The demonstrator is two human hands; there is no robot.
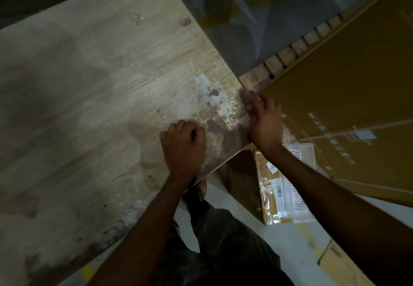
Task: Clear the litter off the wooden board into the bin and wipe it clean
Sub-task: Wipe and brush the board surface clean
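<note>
Head view. Wooden board [89,98] fills the left and centre, pale grain, dusty; white and brownish residue patch [214,109] near its right corner. Dim room light. Grey floor [288,236] shows at near right; patterned grey covering [257,13] at far right.

Left hand [183,147] rests on the board near its near edge, fingers curled into a loose fist; whether it holds anything, cannot tell. Right hand [261,120] sits at the board's right corner, fingers spread and flat, blurred, gripping nothing visible.

Large brown cardboard box [348,80] lies right of the board, close to the corner. Smaller taped carton [277,187] lies on the floor beneath the right forearm. Slatted wooden strip [290,53] runs along the box's far edge. No bin in view.
</note>
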